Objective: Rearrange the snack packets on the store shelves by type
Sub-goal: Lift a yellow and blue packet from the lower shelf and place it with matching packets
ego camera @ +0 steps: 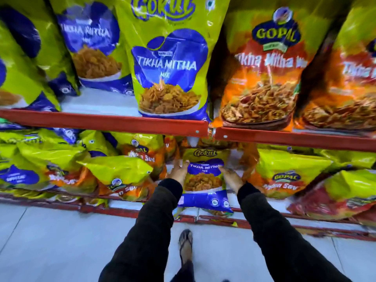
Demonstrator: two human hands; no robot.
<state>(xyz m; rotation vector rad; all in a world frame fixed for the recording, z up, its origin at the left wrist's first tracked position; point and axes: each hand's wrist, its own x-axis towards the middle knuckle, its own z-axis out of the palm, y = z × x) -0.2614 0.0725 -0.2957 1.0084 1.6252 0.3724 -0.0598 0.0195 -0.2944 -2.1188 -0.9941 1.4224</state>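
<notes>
Lime-green packets [168, 64] with blue patches, orange-and-green ones [262, 78] alongside, red shelf edges [101, 121], black sleeves [146, 226] seen.

Green-blue Gokul packet [204, 180] upright on lower shelf.

One head camera looks forward and down, very near the upper shelf [105, 121]; the lower shelf [223, 219] and floor [50, 241] lie below.

A pale tiled floor [61, 241] runs below the shelving. On it stands a foot in a dark flip-flop sandal [185, 242], above a dark trouser leg [186, 271].
</notes>
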